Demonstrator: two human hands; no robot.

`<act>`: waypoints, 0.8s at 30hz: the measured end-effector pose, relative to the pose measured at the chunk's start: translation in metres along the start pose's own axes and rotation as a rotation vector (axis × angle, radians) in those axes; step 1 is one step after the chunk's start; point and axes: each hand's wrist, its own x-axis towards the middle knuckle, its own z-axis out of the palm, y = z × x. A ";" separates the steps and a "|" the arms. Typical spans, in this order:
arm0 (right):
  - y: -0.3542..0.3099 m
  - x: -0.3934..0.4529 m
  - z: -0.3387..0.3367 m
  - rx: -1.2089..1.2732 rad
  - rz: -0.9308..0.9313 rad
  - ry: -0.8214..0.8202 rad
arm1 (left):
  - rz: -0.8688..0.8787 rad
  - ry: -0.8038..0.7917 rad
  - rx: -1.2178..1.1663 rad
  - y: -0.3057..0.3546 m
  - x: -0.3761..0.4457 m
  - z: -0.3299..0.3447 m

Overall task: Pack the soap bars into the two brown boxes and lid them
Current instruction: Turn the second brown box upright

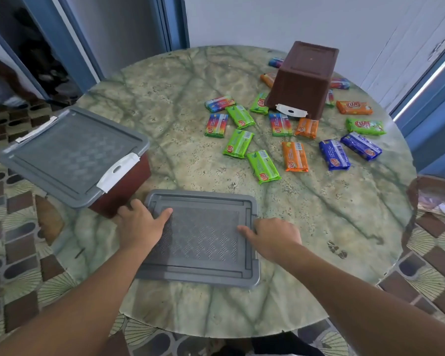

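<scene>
A loose grey lid (203, 240) lies flat on the table's near edge. My left hand (139, 223) holds its left edge with the thumb lying on top. My right hand (275, 236) holds the right edge, thumb on the lid and fingers curled over the rim. One brown box (125, 190) stands at the left with its own grey lid (70, 152) on it, clasped by white latches. A second brown box (303, 75) sits upside down at the far right. Several wrapped soap bars (238, 143) in green, orange, blue and rainbow wrappers lie scattered around it.
The round marbled table (180, 98) has bare surface in its middle and at the near right. The lidded box overhangs the table's left edge. Tiled floor surrounds the table, and blue door frames stand behind and to the right.
</scene>
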 end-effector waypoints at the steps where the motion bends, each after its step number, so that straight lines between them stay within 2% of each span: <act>1: -0.003 -0.001 0.000 -0.029 0.001 -0.002 | 0.025 0.027 0.020 -0.001 -0.001 0.000; 4: -0.006 -0.001 -0.001 -0.045 0.024 -0.020 | 0.156 0.120 0.021 0.003 -0.005 0.002; 6: -0.002 -0.001 -0.004 0.018 0.049 -0.047 | 0.263 0.143 -0.083 0.016 -0.011 0.002; 9: 0.015 0.002 -0.011 0.258 0.123 -0.005 | 0.291 0.046 -0.284 0.049 -0.021 -0.003; 12: 0.043 0.012 -0.024 0.492 0.116 0.070 | 0.298 -0.053 -0.322 0.086 -0.022 -0.003; 18: 0.109 0.039 -0.061 0.699 0.075 0.201 | 0.230 -0.292 -0.436 0.174 -0.019 0.006; 24: 0.196 0.090 -0.099 0.903 0.059 0.308 | 0.058 -0.252 -0.628 0.282 -0.014 0.034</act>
